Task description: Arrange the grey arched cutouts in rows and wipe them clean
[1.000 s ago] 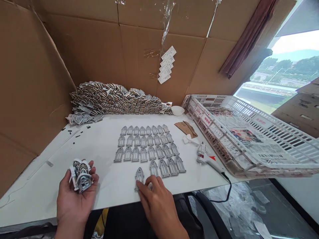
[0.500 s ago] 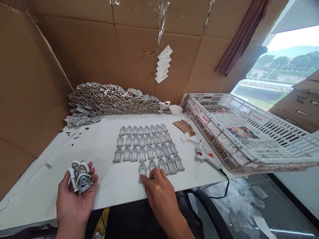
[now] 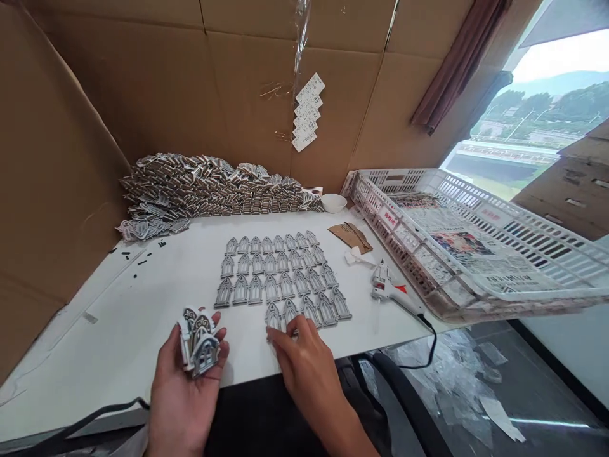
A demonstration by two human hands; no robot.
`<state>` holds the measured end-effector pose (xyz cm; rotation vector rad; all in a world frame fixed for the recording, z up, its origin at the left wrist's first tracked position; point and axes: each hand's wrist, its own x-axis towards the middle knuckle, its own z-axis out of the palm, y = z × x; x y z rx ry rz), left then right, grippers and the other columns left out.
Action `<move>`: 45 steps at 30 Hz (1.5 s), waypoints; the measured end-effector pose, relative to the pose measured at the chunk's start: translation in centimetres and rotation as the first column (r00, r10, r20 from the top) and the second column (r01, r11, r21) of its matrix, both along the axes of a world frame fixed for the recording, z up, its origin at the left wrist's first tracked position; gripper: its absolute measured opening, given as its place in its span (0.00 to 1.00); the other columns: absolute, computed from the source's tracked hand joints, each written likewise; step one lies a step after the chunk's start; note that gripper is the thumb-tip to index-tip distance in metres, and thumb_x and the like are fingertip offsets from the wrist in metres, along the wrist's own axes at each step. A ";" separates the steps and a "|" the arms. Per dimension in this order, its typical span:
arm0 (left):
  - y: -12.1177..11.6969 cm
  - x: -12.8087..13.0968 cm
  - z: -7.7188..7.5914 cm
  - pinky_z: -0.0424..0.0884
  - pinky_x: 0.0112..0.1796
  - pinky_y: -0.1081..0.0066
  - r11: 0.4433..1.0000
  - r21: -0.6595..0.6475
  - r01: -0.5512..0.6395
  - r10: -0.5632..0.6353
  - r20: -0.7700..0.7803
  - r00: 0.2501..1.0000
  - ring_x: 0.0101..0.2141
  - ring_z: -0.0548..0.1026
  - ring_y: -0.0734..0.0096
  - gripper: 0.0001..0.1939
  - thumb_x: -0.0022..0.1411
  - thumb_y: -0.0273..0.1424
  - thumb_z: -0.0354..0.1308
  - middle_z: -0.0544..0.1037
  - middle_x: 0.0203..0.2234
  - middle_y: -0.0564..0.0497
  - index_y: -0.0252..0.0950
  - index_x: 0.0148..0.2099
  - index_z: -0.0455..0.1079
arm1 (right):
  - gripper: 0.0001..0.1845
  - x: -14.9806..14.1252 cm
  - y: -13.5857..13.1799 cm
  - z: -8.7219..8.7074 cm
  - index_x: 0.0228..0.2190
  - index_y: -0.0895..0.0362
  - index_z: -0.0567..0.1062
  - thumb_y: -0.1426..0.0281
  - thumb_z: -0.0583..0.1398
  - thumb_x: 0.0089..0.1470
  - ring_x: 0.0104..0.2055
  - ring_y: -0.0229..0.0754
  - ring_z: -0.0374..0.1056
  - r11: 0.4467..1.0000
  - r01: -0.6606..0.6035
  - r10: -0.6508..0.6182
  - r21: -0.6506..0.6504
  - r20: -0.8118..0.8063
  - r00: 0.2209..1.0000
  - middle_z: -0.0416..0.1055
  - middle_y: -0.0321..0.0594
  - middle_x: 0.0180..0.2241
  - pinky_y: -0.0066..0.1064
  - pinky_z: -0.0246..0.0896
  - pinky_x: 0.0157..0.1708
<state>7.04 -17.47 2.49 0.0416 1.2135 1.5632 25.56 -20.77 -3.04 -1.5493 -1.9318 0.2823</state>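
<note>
Room: brown cardboard walls stand behind a white table.
Made: one small house sits in the left hand, fingers curled up around it.
Still out: gray arch pieces lie in rows mid-table; a big pile sits along the back edge.
Right hand: fingers close together on the front row, maybe pinching, cannot tell.

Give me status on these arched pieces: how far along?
Done: rows of arched panels lie flat on the table, and a small house model looks assembled. In hand: the left hand holds that model; the right hand touches the front-row panels. Left: a large heap of pieces behind them looks unworked, and the glue gun lies on the table.
</note>
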 end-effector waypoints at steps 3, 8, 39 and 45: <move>-0.4 1.3 0.0 0.84 0.31 0.70 0.999 -0.005 0.045 -0.045 -0.028 0.999 0.35 0.83 0.66 0.17 0.73 0.34 0.55 0.83 0.49 0.41 0.37 0.58 0.77 | 0.19 -0.3 -0.7 1.8 0.61 0.45 0.75 0.67 0.58 0.72 0.45 0.45 0.73 0.996 -0.088 0.081 -0.017 -0.252 0.964 0.71 0.42 0.45 0.33 0.72 0.41; -1.3 2.9 -0.3 0.84 0.32 0.71 0.996 -0.017 0.086 -0.086 -0.004 0.996 0.36 0.83 0.65 0.16 0.73 0.35 0.55 0.83 0.48 0.43 0.38 0.56 0.78 | 0.23 -1.3 -0.7 4.6 0.63 0.45 0.72 0.66 0.63 0.69 0.46 0.39 0.74 0.972 -0.228 0.189 -0.048 -0.410 0.892 0.74 0.37 0.46 0.29 0.71 0.48; -0.1 -1.6 -1.8 0.81 0.28 0.73 0.996 0.065 -0.065 0.066 -0.009 0.998 0.28 0.79 0.71 0.14 0.72 0.33 0.55 0.83 0.45 0.43 0.37 0.53 0.78 | 0.08 -4.3 6.0 0.9 0.46 0.52 0.81 0.70 0.63 0.66 0.49 0.50 0.71 0.996 0.063 -0.054 -0.069 0.129 0.990 0.80 0.42 0.42 0.35 0.65 0.38; -0.1 -1.5 -1.9 0.81 0.28 0.73 0.996 0.051 -0.077 0.077 -0.005 0.997 0.28 0.79 0.71 0.14 0.72 0.33 0.55 0.83 0.45 0.43 0.36 0.54 0.78 | 0.08 -4.2 6.1 0.3 0.45 0.51 0.80 0.71 0.61 0.68 0.48 0.50 0.70 0.995 0.090 -0.083 -0.053 0.125 0.989 0.79 0.41 0.40 0.35 0.65 0.39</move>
